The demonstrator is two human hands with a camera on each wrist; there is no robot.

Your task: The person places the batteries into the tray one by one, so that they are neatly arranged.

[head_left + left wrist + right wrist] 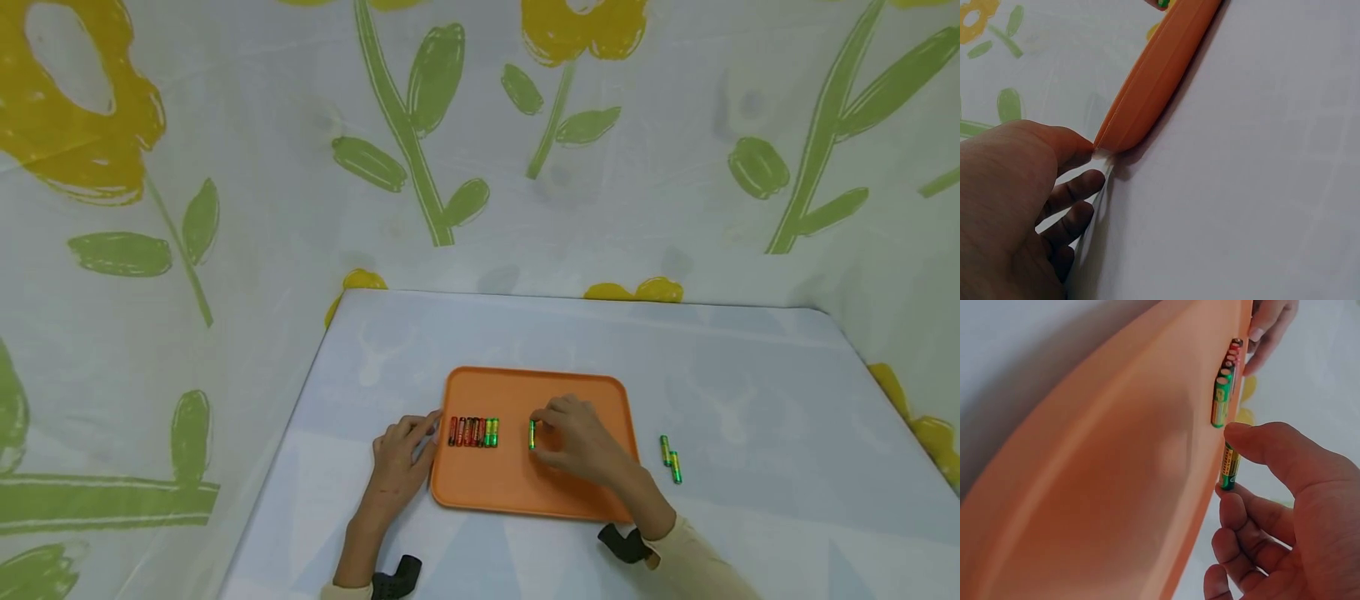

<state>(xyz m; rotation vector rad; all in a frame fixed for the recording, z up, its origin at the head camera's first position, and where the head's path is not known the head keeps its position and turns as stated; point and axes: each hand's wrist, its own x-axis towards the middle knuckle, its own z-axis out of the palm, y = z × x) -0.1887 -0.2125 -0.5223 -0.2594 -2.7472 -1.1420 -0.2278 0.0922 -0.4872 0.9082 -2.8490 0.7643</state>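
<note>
While the right hand point(577, 442) pinches a single green battery point(532, 435) between thumb and curled fingers, that battery sits low over the floor of the orange tray point(525, 492), a little to the right of the row of batteries point(473, 432) — apart from it, not touching. In the right wrist view the green battery point(1229, 466) is gripped near one end, thumb tip on top, fingers below; whether it already rests on the tray I cannot tell. Left hand point(401, 467) lies flat on the table point(750, 392), fingers straight, tips against the tray's left rim, holding nothing. Two more green batteries point(671, 459) lie on the table just right of the tray.

Handling, as a judgement: small, light, rigid cylinder with a smooth wrap — likely slippery and prone to roll once let go. Best held across the middle of the barrel with two opposing fingertips; an end pinch lets it pivot. Not fragile. The tray looks stiff and light, so it could slide when nudged.
</note>
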